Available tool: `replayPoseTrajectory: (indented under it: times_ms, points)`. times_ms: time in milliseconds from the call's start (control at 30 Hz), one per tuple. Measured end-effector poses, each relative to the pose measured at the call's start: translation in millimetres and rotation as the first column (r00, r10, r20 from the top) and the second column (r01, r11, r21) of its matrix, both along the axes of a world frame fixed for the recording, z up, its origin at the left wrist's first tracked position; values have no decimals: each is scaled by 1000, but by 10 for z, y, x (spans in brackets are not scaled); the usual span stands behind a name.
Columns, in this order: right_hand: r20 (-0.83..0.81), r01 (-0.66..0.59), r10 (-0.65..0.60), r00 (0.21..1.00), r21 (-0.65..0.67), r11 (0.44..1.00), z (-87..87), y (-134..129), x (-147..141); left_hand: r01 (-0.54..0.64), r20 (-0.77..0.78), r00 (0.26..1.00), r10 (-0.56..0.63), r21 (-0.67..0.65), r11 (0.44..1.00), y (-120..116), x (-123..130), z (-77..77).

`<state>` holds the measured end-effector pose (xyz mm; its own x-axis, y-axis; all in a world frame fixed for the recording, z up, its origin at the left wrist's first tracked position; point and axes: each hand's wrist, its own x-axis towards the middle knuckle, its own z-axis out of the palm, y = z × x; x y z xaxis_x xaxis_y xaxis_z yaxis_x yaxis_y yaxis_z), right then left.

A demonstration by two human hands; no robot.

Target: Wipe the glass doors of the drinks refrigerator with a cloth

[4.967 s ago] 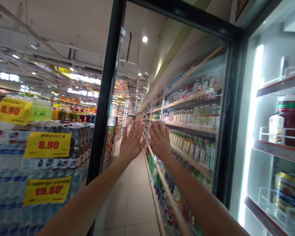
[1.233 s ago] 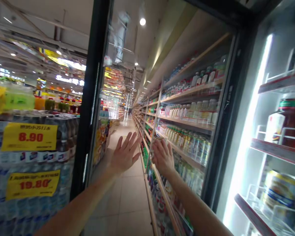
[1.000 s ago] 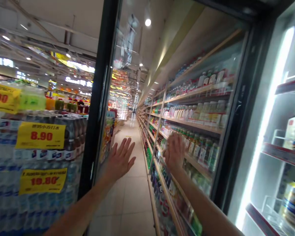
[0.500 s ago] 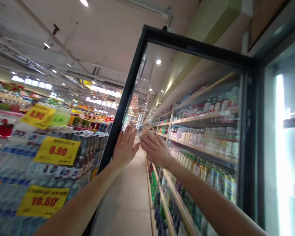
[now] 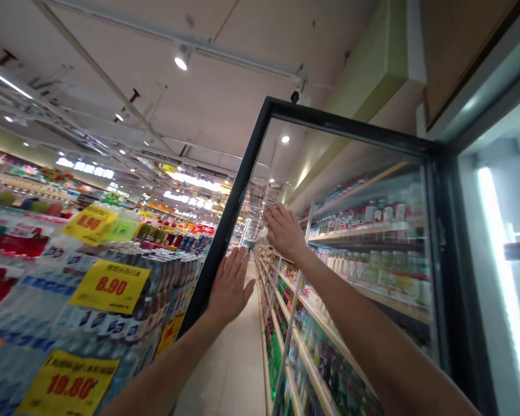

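Black framing edges a tall glass door, which stands swung out, hinged at its right side to a lit refrigerated cabinet. The pane fills the middle of the view, between the stacked drinks on the left and the cabinet's bright interior, and it looks tilted because the camera is angled.

The left hand lies against the door just beside the left upright of the frame, palm toward the glass, fingers straight and released, thumb spread to the right. The right hand is higher and a little to the right, also on the pane, its fingers close together and slightly bent. Something pale shows beside those fingertips; I cannot tell whether it is a cloth or a reflection, nor whether the fingers are grasping it.

Wooden-edged shelves of bottled drinks show through the glass and run far down the aisle, over a pale tiled floor. Left of the door are packs of clear bottles and dark-topped bottles, with yellow price signs reading 8.90 and 19.80. A white strip light glows inside the cabinet, and a spotlight hangs from the ceiling.
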<state>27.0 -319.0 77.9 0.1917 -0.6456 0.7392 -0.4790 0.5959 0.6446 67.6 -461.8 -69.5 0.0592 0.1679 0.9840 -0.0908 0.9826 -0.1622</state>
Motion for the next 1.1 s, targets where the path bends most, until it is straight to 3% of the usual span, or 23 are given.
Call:
replayPoseTrajectory:
  times_ms: [100,200,267,333,367,400,467,533,567,600,633,700,733,800,867,967,1033,1067,1100]
  points:
    - [30,-17,19,999,-46,999,87,-108,47,39,-59,998,-38,14,999,2,-1,146]
    - [23,-40,39,999,41,998,89,-231,104,47,-119,992,-45,9,999,-21,-11,257]
    - [20,-49,48,999,82,995,110,-178,102,39,-124,992,-40,-7,999,-46,-13,267]
    - [55,-42,46,997,-70,997,170,57,45,38,-114,993,-39,-15,999,-60,1,245]
    - [85,-28,47,995,-219,975,208,232,-2,39,-109,993,-40,-15,999,-55,15,235]
    - [116,-3,53,992,-392,920,244,423,-54,39,-101,994,-40,-9,999,-37,34,235]
    - [126,23,78,989,-650,760,290,762,-151,32,-80,996,-30,20,999,41,74,281]
    - [121,36,86,989,-756,654,284,919,-194,25,-44,999,-24,33,999,170,106,392]
    - [114,35,83,990,-766,642,263,914,-191,28,-20,999,-28,22,999,244,116,465]
    - [102,26,73,992,-735,677,238,868,-178,35,6,999,-35,5,999,316,122,541]
    - [82,10,59,995,-660,752,213,802,-161,46,28,999,-45,-15,999,381,125,614]
    - [29,-20,35,999,-414,910,190,721,-147,60,52,997,-58,-45,997,471,124,725]
    - [9,-27,32,999,-328,944,196,751,-159,60,55,997,-57,-52,997,494,125,757]
    - [3,-34,38,999,-384,923,231,989,-222,58,52,997,-55,-61,996,505,132,779]
    - [21,-28,53,998,-618,785,251,1375,-314,62,53,997,-59,-67,996,494,148,767]
    - [13,-27,58,998,-764,645,164,1801,-421,71,57,996,-67,-66,995,478,167,746]
    - [6,-29,54,999,-775,631,41,1822,-438,61,55,997,-58,-66,996,475,167,745]
    - [6,-30,51,999,-740,672,-24,1775,-435,54,52,997,-50,-67,996,475,163,747]
    - [8,-28,45,999,-666,745,-82,1720,-431,47,51,998,-44,-69,996,475,158,750]
